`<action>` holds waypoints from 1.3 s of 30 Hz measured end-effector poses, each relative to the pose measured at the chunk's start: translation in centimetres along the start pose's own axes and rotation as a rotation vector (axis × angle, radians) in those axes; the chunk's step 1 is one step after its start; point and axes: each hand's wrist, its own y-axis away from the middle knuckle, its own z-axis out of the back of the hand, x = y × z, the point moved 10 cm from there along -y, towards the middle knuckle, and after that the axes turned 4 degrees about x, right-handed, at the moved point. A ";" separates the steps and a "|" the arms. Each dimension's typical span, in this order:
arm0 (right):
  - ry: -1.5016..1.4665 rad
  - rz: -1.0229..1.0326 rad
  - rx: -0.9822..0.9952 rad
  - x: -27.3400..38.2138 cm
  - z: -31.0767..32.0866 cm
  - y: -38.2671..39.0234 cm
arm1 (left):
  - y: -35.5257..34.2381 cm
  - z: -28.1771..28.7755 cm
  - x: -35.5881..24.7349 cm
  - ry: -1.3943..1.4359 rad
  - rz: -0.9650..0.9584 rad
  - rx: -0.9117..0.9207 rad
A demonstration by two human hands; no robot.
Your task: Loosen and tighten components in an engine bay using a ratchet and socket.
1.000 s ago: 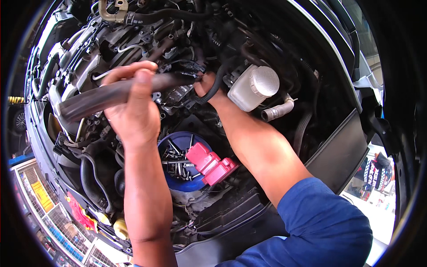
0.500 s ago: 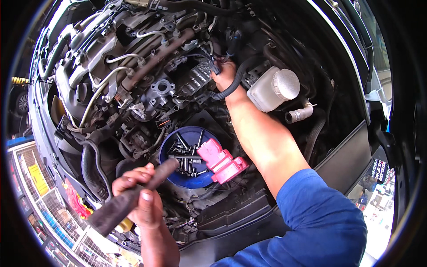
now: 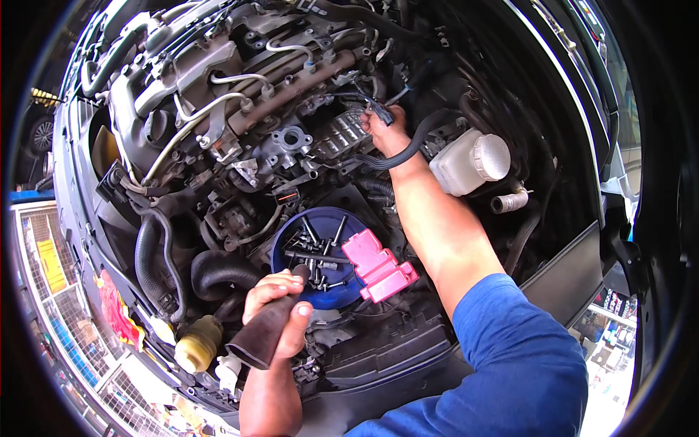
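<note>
The left hand (image 3: 280,309) is clenched around a dark rubber hose piece (image 3: 266,328), which is held low in the engine bay (image 3: 240,109), just beside the near rim of a blue round tray (image 3: 287,240). The hose piece is seen to be short, matt black-brown and slightly tapered, with a wide open end turned toward the lower left and its narrow end pointing up toward the tray. The right hand (image 3: 384,131) is reached deep into the bay, its fingers closed on a small black wiring connector (image 3: 380,113) beside a ribbed metal block (image 3: 338,133); a black corrugated hose (image 3: 408,149) is draped across the wrist. The blue tray is seated among the engine parts and is filled with loose dark bolts and screws (image 3: 317,251). A pink plastic cover (image 3: 378,266) is laid partly over the tray's right edge. A white fluid reservoir (image 3: 470,160) with a round cap is shown to the right of the right forearm, and a yellowish capped container (image 3: 196,349) is seen at the lower left, near the left hand. The contents of both are not visible.
</note>
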 end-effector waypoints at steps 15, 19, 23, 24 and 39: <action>0.157 0.304 -0.018 2.5 1.1 -1.5 | -0.5 -1.8 -0.5 -0.166 -0.035 0.162; 0.315 0.297 0.012 2.0 2.7 -3.6 | -1.2 -2.4 -0.8 -0.152 -0.046 0.159; -0.041 0.044 0.133 0.4 -0.5 -1.0 | -1.0 -1.2 -1.3 -0.191 -0.030 0.122; -0.030 0.068 0.122 1.0 0.2 -1.6 | -1.1 -1.6 -1.6 -0.169 -0.047 0.127; -0.456 -0.346 0.549 -2.6 -0.9 -3.4 | -0.9 -1.6 -2.2 -0.236 -0.104 0.188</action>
